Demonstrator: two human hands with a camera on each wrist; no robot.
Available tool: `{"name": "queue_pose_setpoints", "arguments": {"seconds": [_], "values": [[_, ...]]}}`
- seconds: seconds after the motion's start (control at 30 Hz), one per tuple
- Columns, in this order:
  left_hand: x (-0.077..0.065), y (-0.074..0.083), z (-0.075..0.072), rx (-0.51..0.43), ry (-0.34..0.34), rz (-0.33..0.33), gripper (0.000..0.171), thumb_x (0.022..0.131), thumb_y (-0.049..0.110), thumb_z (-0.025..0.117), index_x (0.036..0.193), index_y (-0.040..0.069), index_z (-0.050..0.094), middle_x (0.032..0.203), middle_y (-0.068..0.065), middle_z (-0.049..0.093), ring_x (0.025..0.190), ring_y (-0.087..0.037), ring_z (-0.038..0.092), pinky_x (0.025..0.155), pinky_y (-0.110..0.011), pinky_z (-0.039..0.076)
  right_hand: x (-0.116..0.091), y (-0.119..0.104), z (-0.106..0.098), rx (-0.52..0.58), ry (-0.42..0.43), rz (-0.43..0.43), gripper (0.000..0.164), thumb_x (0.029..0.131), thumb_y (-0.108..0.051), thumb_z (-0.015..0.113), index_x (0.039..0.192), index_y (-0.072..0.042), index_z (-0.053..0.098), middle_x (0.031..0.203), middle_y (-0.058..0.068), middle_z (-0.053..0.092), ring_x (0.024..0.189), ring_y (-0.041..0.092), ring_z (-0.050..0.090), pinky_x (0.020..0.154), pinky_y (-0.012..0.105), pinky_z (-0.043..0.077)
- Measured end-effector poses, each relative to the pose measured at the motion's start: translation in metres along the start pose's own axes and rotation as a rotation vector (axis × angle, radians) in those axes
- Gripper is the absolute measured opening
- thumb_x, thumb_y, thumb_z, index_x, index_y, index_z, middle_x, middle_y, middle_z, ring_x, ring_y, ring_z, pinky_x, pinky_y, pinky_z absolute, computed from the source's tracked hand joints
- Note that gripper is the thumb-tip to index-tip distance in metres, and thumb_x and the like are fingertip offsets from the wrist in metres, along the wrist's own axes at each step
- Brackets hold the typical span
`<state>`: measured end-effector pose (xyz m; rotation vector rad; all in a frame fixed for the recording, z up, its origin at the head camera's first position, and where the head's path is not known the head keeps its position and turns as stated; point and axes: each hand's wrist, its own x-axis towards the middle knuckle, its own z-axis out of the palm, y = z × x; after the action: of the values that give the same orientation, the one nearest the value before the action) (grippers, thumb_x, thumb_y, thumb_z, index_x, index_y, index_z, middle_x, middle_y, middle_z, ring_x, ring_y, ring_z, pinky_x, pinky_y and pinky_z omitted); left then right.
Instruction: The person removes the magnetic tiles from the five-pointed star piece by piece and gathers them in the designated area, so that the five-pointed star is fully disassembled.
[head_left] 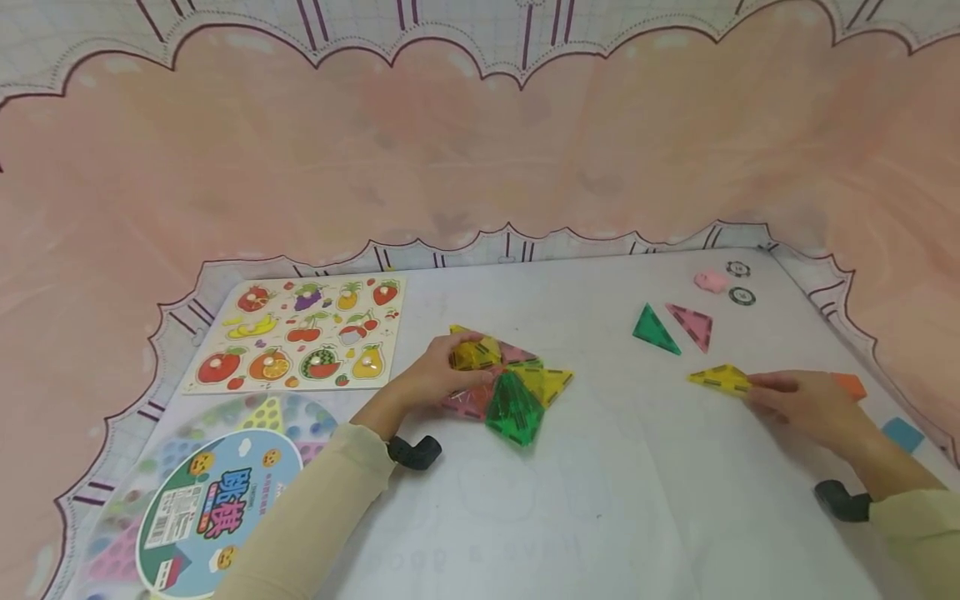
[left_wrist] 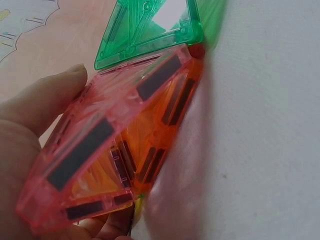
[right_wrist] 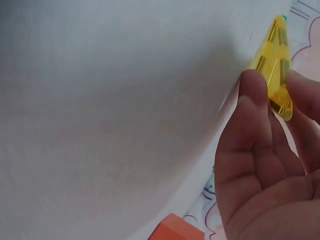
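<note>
My left hand (head_left: 429, 379) grips the left side of a cluster of translucent magnetic tiles (head_left: 516, 379), coloured yellow, pink and green. In the left wrist view the thumb lies along a pink tile (left_wrist: 112, 117), an orange-looking face shows behind it, and a green tile (left_wrist: 152, 30) adjoins the end. Some fingers are hidden behind the cluster. To the right, my right hand (head_left: 813, 408) pinches a yellow triangular magnetic tile (head_left: 722, 379) between thumb and fingertips, its narrow point facing left. Beyond that tile lie a green triangular tile (head_left: 656, 331) and a pink triangular tile (head_left: 692, 325).
A fruit peg puzzle board (head_left: 296, 335) lies at the back left, with a round board-game package (head_left: 213, 508) nearer. At the right are a pink figure (head_left: 710, 282), two round chips (head_left: 742, 296), an orange block (head_left: 849, 385) and a blue piece (head_left: 903, 434). Patterned cloth surrounds the table.
</note>
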<state>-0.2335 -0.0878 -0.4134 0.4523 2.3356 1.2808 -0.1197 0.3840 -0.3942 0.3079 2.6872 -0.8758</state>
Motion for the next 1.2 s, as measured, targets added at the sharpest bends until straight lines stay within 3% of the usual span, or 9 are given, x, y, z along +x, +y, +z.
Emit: {"name": "queue_pose_setpoints", "arguments": {"seconds": [0.27,0.53,0.8,1.0,1.2], "values": [[0.000,-0.001,0.000,0.012,0.012,-0.011,0.068,0.070,0.053,0.068,0.128,0.031,0.040,0.131,-0.002,0.028,0.115,-0.022,0.031,0.097,-0.045,0.028,0.006,0.004,-0.007,-0.044,0.053,0.044,0.077,0.081,-0.059,0.051,0.129,0.001,0.043,0.113,0.024,0.053,0.089,0.030,0.051,0.061,0.030,0.048],[0.000,0.000,0.000,0.012,0.011,-0.025,0.070,0.068,0.055,0.068,0.128,0.032,0.040,0.131,-0.002,0.027,0.115,-0.022,0.031,0.097,-0.045,0.028,0.007,0.006,-0.012,-0.178,0.060,0.025,0.080,0.082,-0.062,0.045,0.132,0.000,0.038,0.122,0.032,0.041,0.104,0.048,0.037,0.065,0.050,0.043],[0.001,0.000,0.000,0.013,0.005,-0.011,0.067,0.070,0.052,0.068,0.128,0.032,0.041,0.129,-0.001,0.030,0.113,-0.021,0.034,0.095,-0.042,0.031,0.023,-0.007,-0.010,-0.214,0.019,-0.083,0.075,0.081,-0.051,0.057,0.133,-0.002,0.037,0.112,0.030,0.049,0.094,0.041,0.048,0.059,0.034,0.047],[0.002,-0.001,0.000,0.007,0.003,-0.006,0.069,0.069,0.053,0.069,0.128,0.030,0.041,0.129,-0.001,0.030,0.114,-0.021,0.033,0.096,-0.043,0.029,0.036,-0.009,-0.010,-0.261,0.020,-0.169,0.071,0.079,-0.048,0.061,0.130,-0.001,0.042,0.112,0.029,0.050,0.090,0.036,0.050,0.060,0.034,0.047],[0.002,-0.001,0.000,0.000,-0.001,-0.003,0.068,0.070,0.052,0.068,0.129,0.030,0.040,0.129,0.000,0.030,0.114,-0.021,0.033,0.096,-0.042,0.030,0.038,-0.007,-0.012,-0.279,0.014,-0.166,0.071,0.079,-0.051,0.059,0.127,-0.001,0.044,0.107,0.029,0.052,0.085,0.035,0.051,0.057,0.034,0.045]]}}
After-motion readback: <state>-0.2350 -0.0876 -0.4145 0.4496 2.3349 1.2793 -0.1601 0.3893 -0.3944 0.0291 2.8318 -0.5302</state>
